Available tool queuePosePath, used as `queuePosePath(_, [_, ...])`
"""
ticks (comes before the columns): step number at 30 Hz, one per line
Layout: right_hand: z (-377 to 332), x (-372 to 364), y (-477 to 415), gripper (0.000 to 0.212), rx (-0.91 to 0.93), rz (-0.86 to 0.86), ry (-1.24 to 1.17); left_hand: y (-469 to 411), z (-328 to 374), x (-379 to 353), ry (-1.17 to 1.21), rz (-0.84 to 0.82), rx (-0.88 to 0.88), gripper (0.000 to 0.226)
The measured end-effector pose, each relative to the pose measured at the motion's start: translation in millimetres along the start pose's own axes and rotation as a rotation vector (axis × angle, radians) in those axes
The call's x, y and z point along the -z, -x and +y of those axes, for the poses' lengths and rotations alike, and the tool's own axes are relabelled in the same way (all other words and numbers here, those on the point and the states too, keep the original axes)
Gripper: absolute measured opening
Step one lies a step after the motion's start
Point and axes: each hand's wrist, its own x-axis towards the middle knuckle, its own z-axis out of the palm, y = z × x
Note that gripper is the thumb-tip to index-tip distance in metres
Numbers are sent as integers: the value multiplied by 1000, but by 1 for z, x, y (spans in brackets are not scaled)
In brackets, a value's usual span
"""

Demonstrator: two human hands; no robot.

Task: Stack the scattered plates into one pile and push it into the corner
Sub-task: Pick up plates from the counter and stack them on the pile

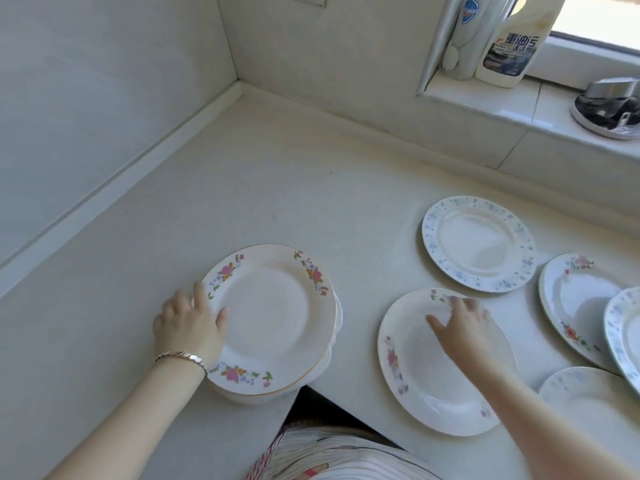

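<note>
Several plates spread over a pale bench point(263, 174) that runs into a wall corner at upper left. Near the front edge, left of centre, a pile point(273, 320) of plates, topped by a white one with pink flower sprays on its rim, the lower plates peeking out on the right side, the pile's near edge hanging slightly past the bench edge. Left hand point(190, 323) resting against the pile's left rim, thumb lying on top of the rim, fingers curled loosely along the edge; not clenched, and hard to tell whether gripping or only steadying. Silver bracelet point(183, 358) on that wrist. Right of the pile and apart from it, a large flowered plate point(415, 382) flat on the bench, with the right hand point(460, 320) spread open over its far part, fingertips at the far rim, blurred, so no telling if the rim is pinched. Beyond it, a blue-patterned plate point(479, 244) lying alone. Further right, a flowered plate point(575, 303) partly overlapped by another blue-patterned one point(623, 334) at the frame edge, and one more pale plate point(588, 393) at lower right. On the window sill point(502, 109) at upper right, a cleaner bottle point(509, 46), well apart from the pile. Striped clothing point(329, 455) at the bottom.
</note>
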Motion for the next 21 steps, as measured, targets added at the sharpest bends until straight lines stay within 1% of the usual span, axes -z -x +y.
queuePosePath(2, [30,8,-9,71,-180,-16,64,5,11,-10,114,207,-240,53])
queuePosePath(3, [41,10,-12,72,-248,-41,56,8,21,-10,176,262,-333,47])
queuePosePath(5, [56,11,-21,64,-305,-84,-19,17,47,-3,310,270,-425,43])
queuePosePath(9, [69,12,-27,44,-263,-77,-196,27,86,4,478,175,-522,43])
queuePosePath(12, [65,26,-21,36,-164,-78,-276,33,104,13,597,91,-516,52])
queuePosePath(14, [58,39,-17,29,-87,-56,-371,38,111,20,660,55,-525,53])
queuePosePath(17, [44,64,-9,20,64,29,-492,42,120,24,716,-70,-516,34])
queuePosePath(19, [33,82,-3,18,111,121,-556,44,125,27,791,-206,-413,34])
queuePosePath(21, [20,100,5,13,115,194,-694,44,127,32,920,-321,-303,43])
